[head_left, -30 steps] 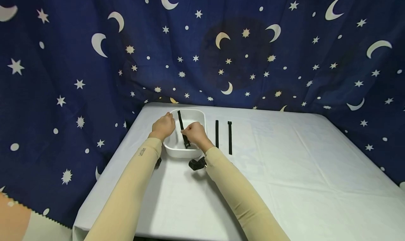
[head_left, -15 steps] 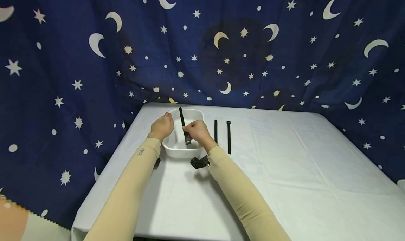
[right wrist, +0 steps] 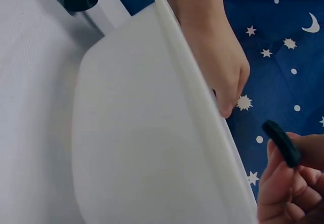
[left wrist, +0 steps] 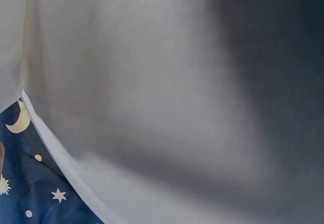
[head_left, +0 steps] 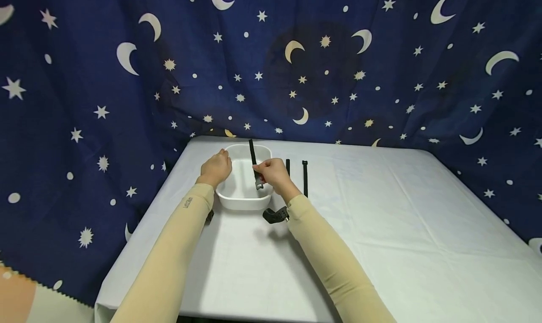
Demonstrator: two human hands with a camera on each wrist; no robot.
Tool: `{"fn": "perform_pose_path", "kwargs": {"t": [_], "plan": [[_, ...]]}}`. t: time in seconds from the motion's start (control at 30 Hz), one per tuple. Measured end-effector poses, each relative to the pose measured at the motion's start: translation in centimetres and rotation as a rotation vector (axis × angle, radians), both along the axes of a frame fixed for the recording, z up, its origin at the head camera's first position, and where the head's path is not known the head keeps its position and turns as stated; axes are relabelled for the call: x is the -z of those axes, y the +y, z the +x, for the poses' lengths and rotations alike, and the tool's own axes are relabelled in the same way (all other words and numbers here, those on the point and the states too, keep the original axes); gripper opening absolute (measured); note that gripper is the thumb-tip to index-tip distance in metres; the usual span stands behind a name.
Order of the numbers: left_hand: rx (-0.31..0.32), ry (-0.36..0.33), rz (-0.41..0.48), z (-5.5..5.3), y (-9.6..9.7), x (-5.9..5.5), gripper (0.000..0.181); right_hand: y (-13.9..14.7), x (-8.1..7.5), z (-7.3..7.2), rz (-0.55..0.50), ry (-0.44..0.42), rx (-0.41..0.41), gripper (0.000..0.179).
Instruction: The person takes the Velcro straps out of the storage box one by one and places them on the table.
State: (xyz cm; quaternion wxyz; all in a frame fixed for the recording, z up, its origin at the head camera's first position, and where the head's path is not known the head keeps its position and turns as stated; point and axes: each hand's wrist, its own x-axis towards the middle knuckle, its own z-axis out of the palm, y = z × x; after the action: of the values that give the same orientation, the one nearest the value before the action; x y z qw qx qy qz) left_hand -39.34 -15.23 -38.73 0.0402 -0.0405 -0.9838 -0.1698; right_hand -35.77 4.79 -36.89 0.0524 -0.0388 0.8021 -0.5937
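In the head view a white plastic tub (head_left: 243, 204) stands on the table. My left hand (head_left: 217, 166) grips the tub's left rim; in the right wrist view its fingers are curled down at the far rim. With thumb and fingers my right hand (head_left: 273, 173) pinches a black hook-and-loop cable strap (head_left: 252, 152) above the tub's right side. The strap points up and away, its slotted end hanging below the fingers. Close up in the right wrist view, the strap (right wrist: 282, 143) shows end-on between the fingertips. The left wrist view is mostly a blurred pale surface.
Right of the tub, one black strap (head_left: 305, 178) lies straight on the white tablecloth (head_left: 402, 229). Beside it another strap (head_left: 288, 165) is partly hidden by my right hand. A dark blue curtain (head_left: 322, 87) with moons and stars hangs behind the table.
My right hand has lifted the strap and carried it rightward, from inside the tub toward its right rim. The left hand stays at the left rim.
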Motion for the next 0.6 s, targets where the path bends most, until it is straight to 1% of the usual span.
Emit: {"fn": "perform_pose_path", "kwargs": {"t": [0.23,0.43,0.6], "plan": [[-0.009,-0.008,-0.003,0.1,-0.1,0.2,0.054,1.1,-0.1,-0.1,-0.024,-0.031,0.017,0.022],[-0.007,0.001,-0.004,0.1,0.0,0.1,0.053,2.0,-0.2,-0.2,-0.063,-0.009,0.046,0.022],[-0.003,0.002,-0.001,0.1,0.1,0.1,0.053,3.7,-0.1,-0.4,-0.069,-0.014,0.068,0.022]]}}
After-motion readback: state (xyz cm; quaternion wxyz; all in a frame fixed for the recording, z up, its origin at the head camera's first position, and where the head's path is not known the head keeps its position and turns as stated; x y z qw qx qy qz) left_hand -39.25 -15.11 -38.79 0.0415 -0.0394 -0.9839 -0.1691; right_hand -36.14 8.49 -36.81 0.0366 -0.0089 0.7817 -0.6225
